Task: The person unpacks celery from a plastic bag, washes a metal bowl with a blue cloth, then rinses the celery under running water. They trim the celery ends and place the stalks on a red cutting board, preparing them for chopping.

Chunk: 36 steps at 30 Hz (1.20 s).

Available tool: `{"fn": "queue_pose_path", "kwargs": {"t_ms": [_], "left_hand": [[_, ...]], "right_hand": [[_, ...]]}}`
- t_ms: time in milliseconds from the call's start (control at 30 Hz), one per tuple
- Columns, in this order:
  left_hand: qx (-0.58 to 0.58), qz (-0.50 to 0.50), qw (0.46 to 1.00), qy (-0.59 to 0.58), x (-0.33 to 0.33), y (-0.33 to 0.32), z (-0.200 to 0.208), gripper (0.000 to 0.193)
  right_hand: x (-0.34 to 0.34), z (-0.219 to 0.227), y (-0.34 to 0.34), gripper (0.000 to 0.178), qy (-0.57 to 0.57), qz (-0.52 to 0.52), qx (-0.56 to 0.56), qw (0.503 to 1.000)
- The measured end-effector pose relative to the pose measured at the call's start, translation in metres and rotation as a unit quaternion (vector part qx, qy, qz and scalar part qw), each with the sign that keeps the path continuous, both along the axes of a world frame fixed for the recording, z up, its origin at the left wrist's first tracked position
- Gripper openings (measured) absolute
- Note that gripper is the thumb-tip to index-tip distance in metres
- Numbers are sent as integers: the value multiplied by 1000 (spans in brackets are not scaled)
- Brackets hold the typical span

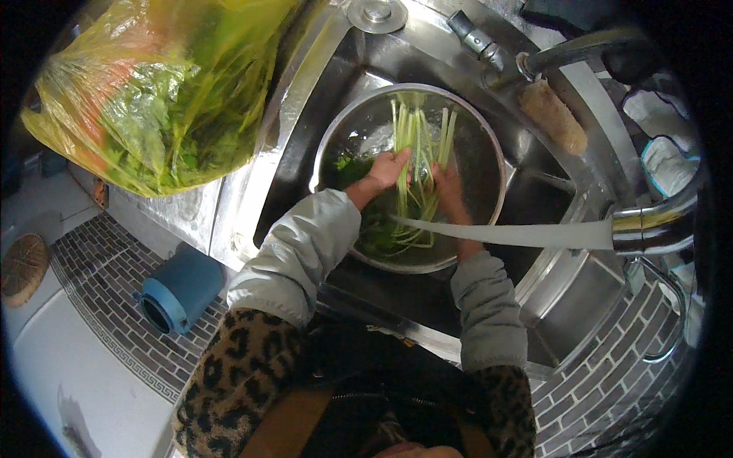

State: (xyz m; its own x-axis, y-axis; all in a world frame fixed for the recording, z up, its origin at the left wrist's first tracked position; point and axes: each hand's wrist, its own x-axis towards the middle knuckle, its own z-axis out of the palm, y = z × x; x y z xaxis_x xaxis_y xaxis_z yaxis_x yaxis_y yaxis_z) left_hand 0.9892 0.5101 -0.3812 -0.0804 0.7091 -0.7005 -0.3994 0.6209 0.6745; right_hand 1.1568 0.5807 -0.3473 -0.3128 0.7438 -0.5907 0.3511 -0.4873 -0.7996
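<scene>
A round metal basin point(500, 164) of water stands in the sink, with long pale-green leafy stalks point(412, 131) in it, perhaps celery. Their cut ends point to the far side; dark leaves lie in the near part of the water. My left hand point(389, 168) is closed round the stalks from the left, thumb toward the far side. On the other side my right hand point(447, 183) grips stalks too, its fingers partly hidden. A white stream of water point(527, 233) runs from the chrome faucet point(653, 227) across my right wrist into the basin.
Beside the sink point(294, 107) on the left sits a yellow plastic bag point(164, 99) of greens. A blue container point(182, 290) lies lower left. At the right are a brown sponge-like block point(553, 118), a dark hose point(584, 49) and white-grey cloths point(664, 156). A metal drain plug point(377, 12) rests on the far rim.
</scene>
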Motion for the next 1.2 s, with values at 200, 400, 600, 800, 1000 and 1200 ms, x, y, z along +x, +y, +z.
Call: {"fn": "queue_pose_path", "kwargs": {"t_ms": [200, 400, 600, 800, 1000, 1200], "left_hand": [[-41, -298, 946, 124, -33, 5, -26, 46], [31, 73, 980, -183, -52, 45, 6, 64], [8, 269, 943, -195, -20, 76, 45, 78], [-90, 134, 966, -202, -2, 67, 99, 85], [7, 75, 983, -167, -3, 46, 61, 56], [21, 95, 977, 191, -16, 19, 9, 66]], "right_hand": [[17, -29, 23, 42, -284, 273, 168, 904], [-41, -16, 57, 49, -16, -6, -12, 1000], [-107, 38, 29, 58, 97, 47, 16, 994], [-85, 39, 29, 64, 71, 49, 49, 995], [-53, 25, 27, 52, -47, 241, 424, 872], [-7, 0, 16, 61, -277, 163, 284, 903]]}}
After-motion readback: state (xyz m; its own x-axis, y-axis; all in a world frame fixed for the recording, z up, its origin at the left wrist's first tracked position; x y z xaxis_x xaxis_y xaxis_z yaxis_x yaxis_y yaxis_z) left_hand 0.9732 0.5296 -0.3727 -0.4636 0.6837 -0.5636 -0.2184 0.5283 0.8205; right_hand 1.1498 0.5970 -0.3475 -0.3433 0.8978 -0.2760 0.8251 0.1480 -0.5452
